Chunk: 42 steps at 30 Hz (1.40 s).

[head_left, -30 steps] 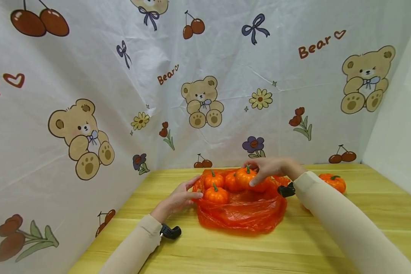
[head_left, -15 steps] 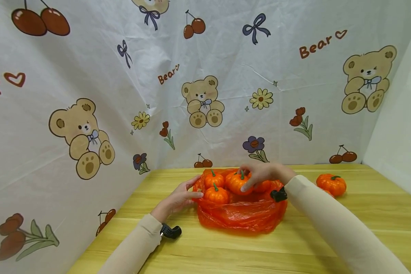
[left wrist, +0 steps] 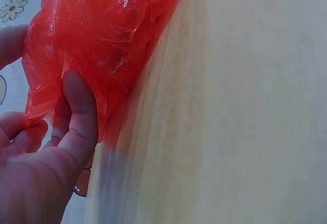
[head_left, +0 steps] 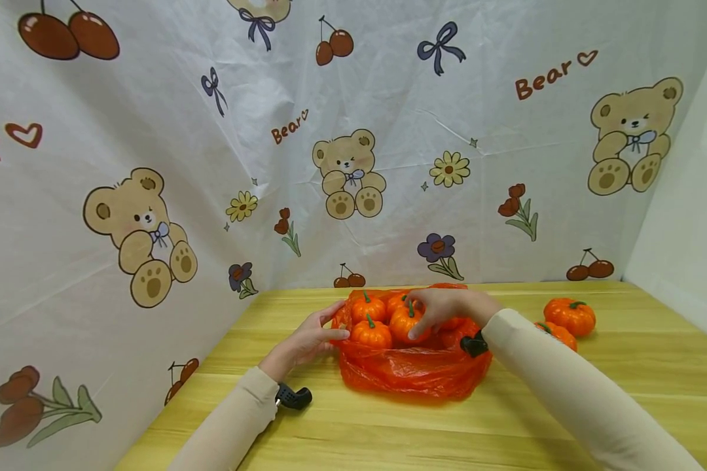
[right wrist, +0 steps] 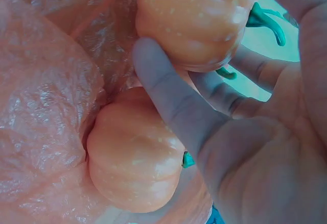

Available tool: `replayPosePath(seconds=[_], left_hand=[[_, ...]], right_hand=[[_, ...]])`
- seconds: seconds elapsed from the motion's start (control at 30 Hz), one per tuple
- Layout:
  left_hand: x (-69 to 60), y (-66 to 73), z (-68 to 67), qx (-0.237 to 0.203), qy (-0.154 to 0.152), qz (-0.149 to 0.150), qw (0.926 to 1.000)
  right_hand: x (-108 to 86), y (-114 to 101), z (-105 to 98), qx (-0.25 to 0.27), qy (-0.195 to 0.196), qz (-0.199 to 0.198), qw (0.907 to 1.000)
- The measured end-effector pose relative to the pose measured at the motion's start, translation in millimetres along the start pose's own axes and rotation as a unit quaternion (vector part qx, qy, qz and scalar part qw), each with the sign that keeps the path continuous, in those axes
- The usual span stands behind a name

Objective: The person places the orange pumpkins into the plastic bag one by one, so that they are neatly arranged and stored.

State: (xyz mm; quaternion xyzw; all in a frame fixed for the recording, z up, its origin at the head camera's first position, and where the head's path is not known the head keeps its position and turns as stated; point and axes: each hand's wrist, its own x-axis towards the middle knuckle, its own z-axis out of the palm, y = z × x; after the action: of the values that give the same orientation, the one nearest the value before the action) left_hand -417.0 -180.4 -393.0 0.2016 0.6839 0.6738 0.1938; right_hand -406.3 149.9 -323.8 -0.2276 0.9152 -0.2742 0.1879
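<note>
Inside the mouth of a red plastic bag, we see an orange pumpkin, its green stem up, in the grip of a right hand, thumb across the near side. Whether it rests on the bag's floor we cannot tell. The pumpkin sits between the hands, nearer the right; the left hand pinches the bag's edge, thumb on the near side. Just right of that thumb we find a front pumpkin in the bag, with a rear pumpkin behind it.

Our right wrist view brings out pale speckles on the held fruit and a lower pumpkin just beside the thumb; which of the bagged ones it is, we cannot tell. Our left wrist view shows the fingers curled at the crumpled film, a detail the head view largely hides.

Only from the head do we see two loose pumpkins on the wooden table to the right of the right hand, one partly behind the beige sleeve, and, beyond both hands, a bear-print cloth.
</note>
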Motion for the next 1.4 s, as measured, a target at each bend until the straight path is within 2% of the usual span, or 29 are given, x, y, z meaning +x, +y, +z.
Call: replayPosePath(seconds=[0.2, 0.37, 0.7, 0.83, 1.03, 1.4], left_hand=[[-1.8, 2.3, 1.6, 0.002, -0.002, 0.005, 1.0], [-0.5, 2.9, 2.2, 0.005, -0.005, 0.006, 1.0], [1.6, 1.6, -0.4, 0.017, 0.004, 0.006, 0.9998], [0.1, 0.2, -0.6, 0.025, 0.011, 0.004, 0.9996], [-0.9, -0.1, -0.5, 0.022, 0.014, 0.002, 0.9997], [0.8, -1.9, -1.7, 0.019, 0.015, 0.003, 0.9997]], right_hand=[[3.0, -0.4, 3.7, -0.101, 0.017, -0.008, 0.9948], [4.5, -0.4, 3.4, -0.122, 0.013, -0.01, 0.9923], [-10.3, -0.1, -10.3, -0.095, 0.024, -0.024, 0.9949], [-16.7, 2.7, -16.6, -0.055, 0.026, -0.032, 0.9976], [-26.7, 8.5, -27.9, 0.025, 0.008, -0.031, 0.9992], [-43.6, 29.6, -55.4, 0.058, 0.019, -0.032, 0.9976]])
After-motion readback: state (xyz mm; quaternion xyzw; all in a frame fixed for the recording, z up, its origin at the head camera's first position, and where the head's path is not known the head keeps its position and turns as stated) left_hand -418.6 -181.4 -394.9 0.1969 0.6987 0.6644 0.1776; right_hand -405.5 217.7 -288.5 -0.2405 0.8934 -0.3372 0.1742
